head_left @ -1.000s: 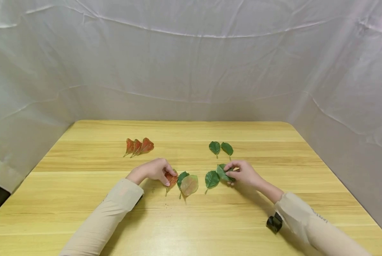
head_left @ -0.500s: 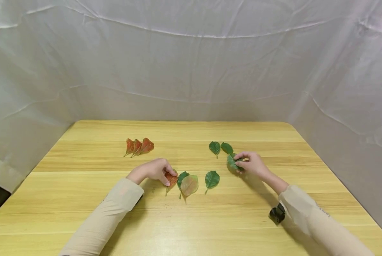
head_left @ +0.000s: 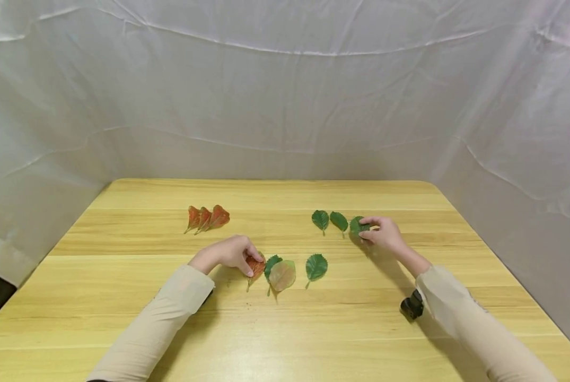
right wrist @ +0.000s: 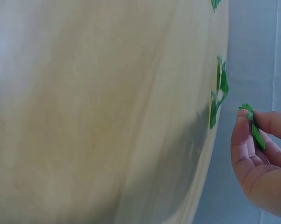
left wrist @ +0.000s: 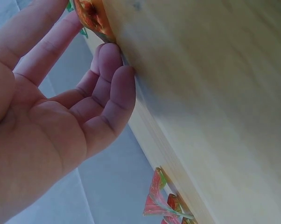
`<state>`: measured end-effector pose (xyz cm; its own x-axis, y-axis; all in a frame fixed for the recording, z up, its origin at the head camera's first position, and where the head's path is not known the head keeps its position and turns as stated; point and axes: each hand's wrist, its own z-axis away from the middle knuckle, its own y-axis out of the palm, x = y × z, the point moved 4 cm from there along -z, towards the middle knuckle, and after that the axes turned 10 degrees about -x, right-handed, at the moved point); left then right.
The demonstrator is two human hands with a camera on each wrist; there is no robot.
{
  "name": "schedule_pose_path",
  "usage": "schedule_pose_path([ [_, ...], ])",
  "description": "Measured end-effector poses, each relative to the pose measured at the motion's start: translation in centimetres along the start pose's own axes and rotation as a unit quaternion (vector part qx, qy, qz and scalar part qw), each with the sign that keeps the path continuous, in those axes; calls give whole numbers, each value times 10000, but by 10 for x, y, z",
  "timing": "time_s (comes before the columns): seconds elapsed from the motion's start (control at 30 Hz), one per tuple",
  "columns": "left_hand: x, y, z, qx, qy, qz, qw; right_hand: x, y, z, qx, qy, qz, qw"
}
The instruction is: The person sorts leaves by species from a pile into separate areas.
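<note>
Right hand (head_left: 382,233) pinches serrated green leaf (head_left: 357,227)

It is at the far right part of the desk (head_left: 265,339), beside two green leaves (head_left: 320,220). Nearer and left, the left hand (head_left: 229,253) pinches a red leaf (head_left: 256,269) near a pale leaf (head_left: 282,276).

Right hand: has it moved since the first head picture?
Yes: toward the table's far edge and rightward. The right hand was short of the two far green leaves; now it's level with them, farther right, pinching a leaf.

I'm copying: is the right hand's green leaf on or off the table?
Off: a gap shows between the green leaf and the table.
</note>
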<state>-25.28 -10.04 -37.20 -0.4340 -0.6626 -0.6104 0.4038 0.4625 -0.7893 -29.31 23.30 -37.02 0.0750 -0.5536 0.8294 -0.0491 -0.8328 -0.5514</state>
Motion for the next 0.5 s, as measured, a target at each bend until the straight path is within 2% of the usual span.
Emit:
schedule_pose_path([
  [0.33, 1, 1, -1, 12, -51, 30, 10000, -15, -9, -19, -329, 200, -23, 9993],
  [0.5, 0, 1, -1, -2, -89, 4, 10000, -18, -8, -27, -442, 314, 183, 9984],
])
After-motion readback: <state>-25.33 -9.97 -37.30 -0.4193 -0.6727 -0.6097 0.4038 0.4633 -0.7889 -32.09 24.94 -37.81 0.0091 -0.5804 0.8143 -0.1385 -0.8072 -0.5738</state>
